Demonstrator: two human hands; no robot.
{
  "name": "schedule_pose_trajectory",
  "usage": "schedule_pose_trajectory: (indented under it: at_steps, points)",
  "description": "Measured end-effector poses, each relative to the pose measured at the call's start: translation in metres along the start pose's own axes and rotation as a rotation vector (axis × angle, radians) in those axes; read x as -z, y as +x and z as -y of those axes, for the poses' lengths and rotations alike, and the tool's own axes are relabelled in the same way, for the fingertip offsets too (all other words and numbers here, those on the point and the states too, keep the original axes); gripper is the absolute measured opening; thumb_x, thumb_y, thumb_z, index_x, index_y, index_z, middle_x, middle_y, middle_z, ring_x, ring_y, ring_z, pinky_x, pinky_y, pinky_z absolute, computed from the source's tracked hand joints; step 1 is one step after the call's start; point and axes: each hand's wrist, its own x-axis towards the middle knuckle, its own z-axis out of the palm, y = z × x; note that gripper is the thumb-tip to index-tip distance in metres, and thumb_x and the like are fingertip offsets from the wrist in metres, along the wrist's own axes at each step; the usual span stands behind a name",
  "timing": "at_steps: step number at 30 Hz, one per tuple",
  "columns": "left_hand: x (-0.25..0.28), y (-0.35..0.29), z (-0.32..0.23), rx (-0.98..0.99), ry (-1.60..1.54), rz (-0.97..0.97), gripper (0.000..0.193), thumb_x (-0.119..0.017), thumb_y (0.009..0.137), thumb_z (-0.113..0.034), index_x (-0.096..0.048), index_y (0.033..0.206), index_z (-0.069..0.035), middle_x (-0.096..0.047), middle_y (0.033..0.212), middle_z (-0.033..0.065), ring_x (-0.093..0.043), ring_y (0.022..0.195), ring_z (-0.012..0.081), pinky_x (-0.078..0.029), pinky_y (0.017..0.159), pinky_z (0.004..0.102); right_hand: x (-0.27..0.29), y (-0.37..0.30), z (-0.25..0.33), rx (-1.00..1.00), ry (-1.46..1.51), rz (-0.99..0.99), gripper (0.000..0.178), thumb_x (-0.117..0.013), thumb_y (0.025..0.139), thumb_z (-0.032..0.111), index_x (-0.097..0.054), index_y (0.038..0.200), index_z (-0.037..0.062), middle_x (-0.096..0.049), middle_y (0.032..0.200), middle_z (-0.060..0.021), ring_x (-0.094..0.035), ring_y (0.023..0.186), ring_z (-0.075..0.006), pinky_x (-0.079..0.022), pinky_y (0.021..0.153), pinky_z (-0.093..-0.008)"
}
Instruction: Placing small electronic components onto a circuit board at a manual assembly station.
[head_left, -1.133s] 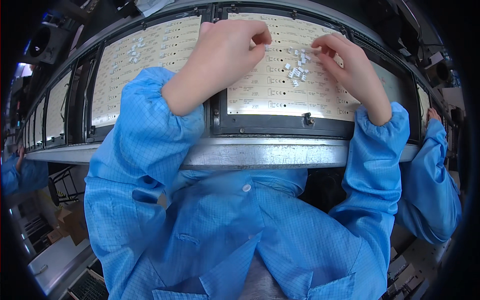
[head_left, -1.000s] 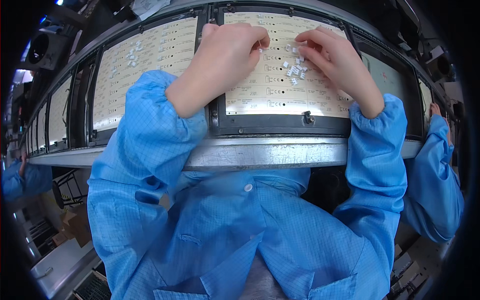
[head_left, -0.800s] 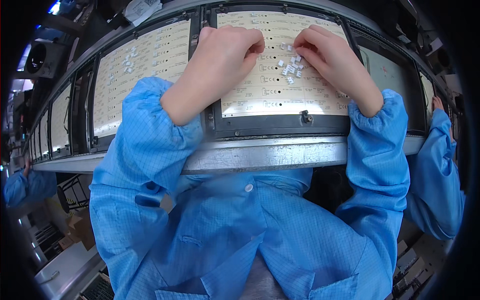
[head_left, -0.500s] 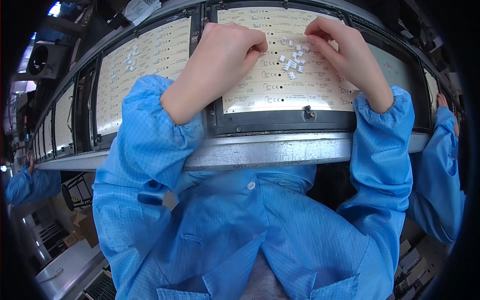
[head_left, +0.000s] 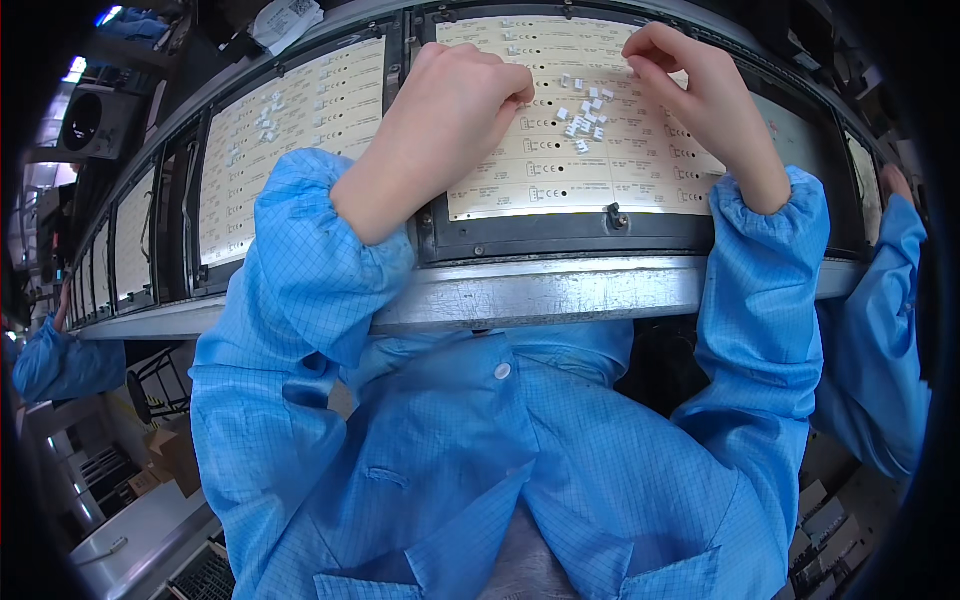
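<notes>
A cream panel of printed circuit boards lies in a dark frame before me. On its middle sits a loose cluster of small white connectors. My left hand is over the panel's left part, its fingers curled and thumb tucked in close to a row of board markings. Whatever it grips is hidden. My right hand hovers over the upper right of the panel, beyond the cluster, with thumb and forefinger drawn together. Anything between those tips is too small to make out. A few white connectors stand along the panel's far part.
To the left, another framed panel carries its own white connector pile. A metal rail runs along the near edge. Co-workers' blue sleeves show at far right and far left. A white packet lies at the back.
My right hand has moved away from the white connector cluster, up and to the right. My left hand stays almost in place. The panels have shifted slightly in view.
</notes>
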Motion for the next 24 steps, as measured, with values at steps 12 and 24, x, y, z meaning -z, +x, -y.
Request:
schedule_pose_trajectory:
  at_steps: [12, 24]
  points:
    - [0.001, 0.005, 0.008, -0.059, -0.058, 0.033, 0.006, -0.067, 0.083, -0.005, -0.071, 0.087, -0.003, -0.07, 0.08, 0.0118, -0.066, 0.081, 0.029, -0.051, 0.075, 0.0397, 0.007, -0.006, -0.024, -0.069, -0.004, -0.02, 0.022, -0.058, 0.1, 0.016, -0.069, 0.117, 0.0059, -0.071, 0.092, -0.0075, -0.068, 0.083, -0.0154, -0.055, 0.074, -0.0253]
    - [-0.009, 0.002, -0.012, -0.108, 0.181, -0.059, 0.005, -0.067, 0.084, -0.007, -0.07, 0.088, -0.007, -0.069, 0.085, 0.0084, -0.063, 0.086, 0.028, -0.046, 0.083, 0.038, 0.014, -0.007, -0.028, -0.131, 0.016, -0.004, 0.024, -0.06, 0.099, 0.016, -0.069, 0.118, 0.0038, -0.071, 0.092, -0.0083, -0.069, 0.082, -0.0147, -0.055, 0.075, -0.025]
